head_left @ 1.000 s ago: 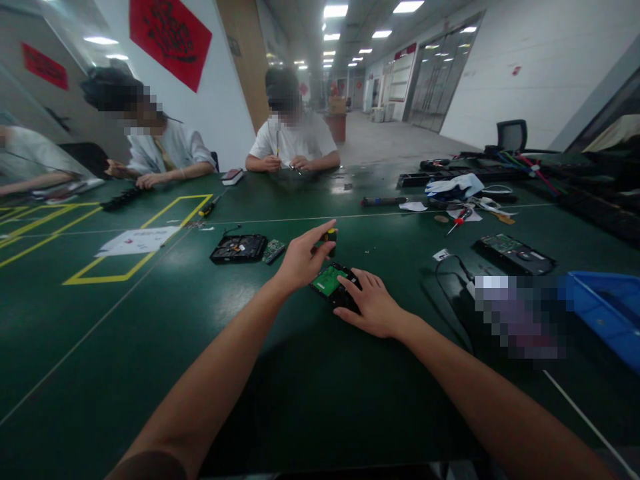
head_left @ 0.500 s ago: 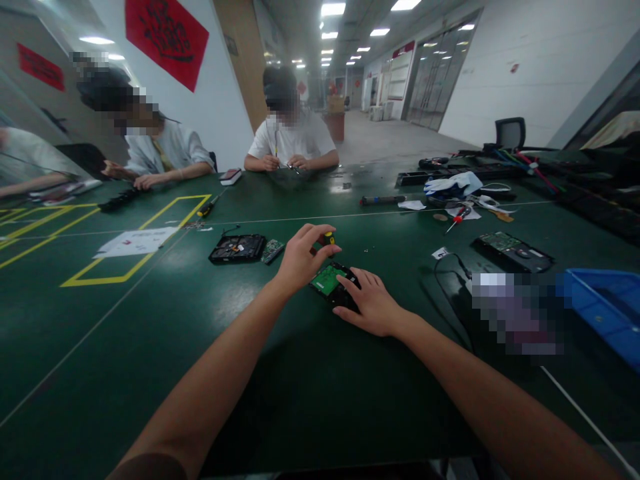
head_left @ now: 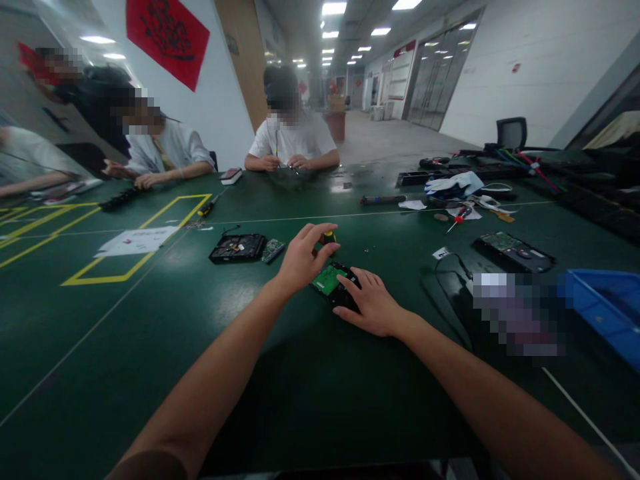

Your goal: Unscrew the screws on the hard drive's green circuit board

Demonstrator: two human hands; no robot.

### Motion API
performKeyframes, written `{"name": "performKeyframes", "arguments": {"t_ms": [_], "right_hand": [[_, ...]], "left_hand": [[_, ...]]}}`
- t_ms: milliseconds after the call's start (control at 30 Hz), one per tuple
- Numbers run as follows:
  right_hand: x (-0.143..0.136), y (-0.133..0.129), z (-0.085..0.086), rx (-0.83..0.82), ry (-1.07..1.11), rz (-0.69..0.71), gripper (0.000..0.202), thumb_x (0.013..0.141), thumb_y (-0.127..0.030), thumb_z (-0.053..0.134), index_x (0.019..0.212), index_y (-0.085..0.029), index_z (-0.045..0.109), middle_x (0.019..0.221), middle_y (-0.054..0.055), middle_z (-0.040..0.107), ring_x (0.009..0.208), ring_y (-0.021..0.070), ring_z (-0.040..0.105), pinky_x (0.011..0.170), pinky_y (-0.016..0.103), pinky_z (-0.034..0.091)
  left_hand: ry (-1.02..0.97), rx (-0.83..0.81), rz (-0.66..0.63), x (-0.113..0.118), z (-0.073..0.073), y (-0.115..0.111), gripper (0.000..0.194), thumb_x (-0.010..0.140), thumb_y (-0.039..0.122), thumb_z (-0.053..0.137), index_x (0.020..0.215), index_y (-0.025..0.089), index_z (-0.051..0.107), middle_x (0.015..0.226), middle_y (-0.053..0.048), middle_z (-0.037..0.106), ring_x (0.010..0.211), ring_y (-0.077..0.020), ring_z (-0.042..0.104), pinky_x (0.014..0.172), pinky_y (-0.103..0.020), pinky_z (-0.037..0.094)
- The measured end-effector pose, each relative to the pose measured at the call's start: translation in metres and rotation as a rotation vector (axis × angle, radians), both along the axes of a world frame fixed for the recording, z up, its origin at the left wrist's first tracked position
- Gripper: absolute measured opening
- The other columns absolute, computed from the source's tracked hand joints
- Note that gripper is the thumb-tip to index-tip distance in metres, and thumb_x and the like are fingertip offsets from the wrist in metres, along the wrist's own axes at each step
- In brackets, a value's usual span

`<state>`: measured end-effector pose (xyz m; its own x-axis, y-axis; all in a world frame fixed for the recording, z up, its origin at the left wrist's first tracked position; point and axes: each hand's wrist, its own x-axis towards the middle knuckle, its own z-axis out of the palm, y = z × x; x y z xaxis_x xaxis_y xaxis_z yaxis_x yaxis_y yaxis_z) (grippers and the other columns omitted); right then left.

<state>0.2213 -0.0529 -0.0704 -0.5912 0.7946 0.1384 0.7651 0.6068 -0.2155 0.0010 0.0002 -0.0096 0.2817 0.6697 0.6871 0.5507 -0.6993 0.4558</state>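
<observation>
A hard drive (head_left: 327, 280) with a green circuit board facing up lies on the table in front of me. My right hand (head_left: 373, 303) lies across its right part, thumb on the near side and fingers over the far side, gripping it in place. Above the drive's far left edge, my left hand (head_left: 303, 257) pinches a small screwdriver (head_left: 329, 237) by its yellow-and-black handle. The shaft and tip are not clearly visible. To the left are another hard drive (head_left: 237, 248) and a loose circuit board (head_left: 273, 251).
At right are a third hard drive (head_left: 514, 252), a blue bin (head_left: 607, 313) and a black cable (head_left: 453, 260). Further back lie a red screwdriver (head_left: 459, 219), a dark cylindrical tool (head_left: 383, 200) and gloves (head_left: 453, 183). Several people sit across the table; paper (head_left: 137, 241) lies left.
My left fingers have shifted slightly around the screwdriver handle. My right hand and the hard drive stay put. A person in dark clothing has appeared at the back left.
</observation>
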Motion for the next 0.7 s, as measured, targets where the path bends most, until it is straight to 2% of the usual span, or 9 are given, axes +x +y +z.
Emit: {"name": "performKeyframes", "arguments": {"t_ms": [167, 400, 467, 600, 700], "right_hand": [[0.000, 0.000, 0.000, 0.006, -0.010, -0.001, 0.085, 0.098, -0.078, 0.037, 0.159, -0.019, 0.038, 0.158, 0.024, 0.037, 0.146, 0.0416, 0.034, 0.118, 0.060, 0.024], [0.001, 0.001, -0.002, 0.002, -0.015, -0.008, 0.085, 0.097, -0.078, 0.037, 0.160, -0.021, 0.037, 0.159, 0.023, 0.036, 0.146, 0.0415, 0.034, 0.119, 0.060, 0.024], [0.001, 0.001, -0.002, -0.004, -0.016, -0.008, 0.085, 0.097, -0.079, 0.036, 0.160, -0.022, 0.036, 0.159, 0.022, 0.036, 0.146, 0.0418, 0.034, 0.119, 0.061, 0.024], [0.001, 0.000, 0.000, -0.012, -0.016, -0.004, 0.085, 0.097, -0.079, 0.035, 0.160, -0.022, 0.037, 0.160, 0.022, 0.035, 0.147, 0.0425, 0.032, 0.119, 0.061, 0.023], [0.001, 0.000, 0.001, -0.017, -0.016, -0.004, 0.085, 0.097, -0.079, 0.035, 0.160, -0.022, 0.036, 0.161, 0.022, 0.034, 0.147, 0.0423, 0.032, 0.119, 0.061, 0.023]], "left_hand": [[-0.016, -0.019, -0.039, -0.002, 0.001, 0.001, 0.029, 0.097, 0.027, 0.066, 0.126, 0.023, 0.066, 0.113, -0.007, 0.066, 0.096, -0.0177, 0.067, 0.072, -0.027, 0.061], [-0.073, -0.186, -0.191, -0.009, -0.005, 0.008, 0.044, 0.103, 0.022, 0.049, 0.147, 0.025, 0.053, 0.134, -0.011, 0.065, 0.090, -0.0162, 0.071, 0.064, -0.026, 0.063], [-0.060, -0.148, -0.162, -0.008, -0.006, 0.007, 0.043, 0.102, 0.022, 0.050, 0.145, 0.025, 0.055, 0.130, -0.011, 0.066, 0.092, -0.0171, 0.070, 0.064, -0.026, 0.063], [-0.032, -0.003, -0.003, -0.002, -0.006, 0.004, 0.032, 0.095, 0.029, 0.069, 0.126, 0.022, 0.065, 0.114, -0.008, 0.068, 0.094, -0.0180, 0.068, 0.069, -0.026, 0.060], [-0.043, 0.026, 0.036, 0.001, -0.006, 0.002, 0.032, 0.092, 0.033, 0.074, 0.120, 0.021, 0.065, 0.112, -0.007, 0.066, 0.091, -0.0169, 0.067, 0.070, -0.026, 0.060]]}}
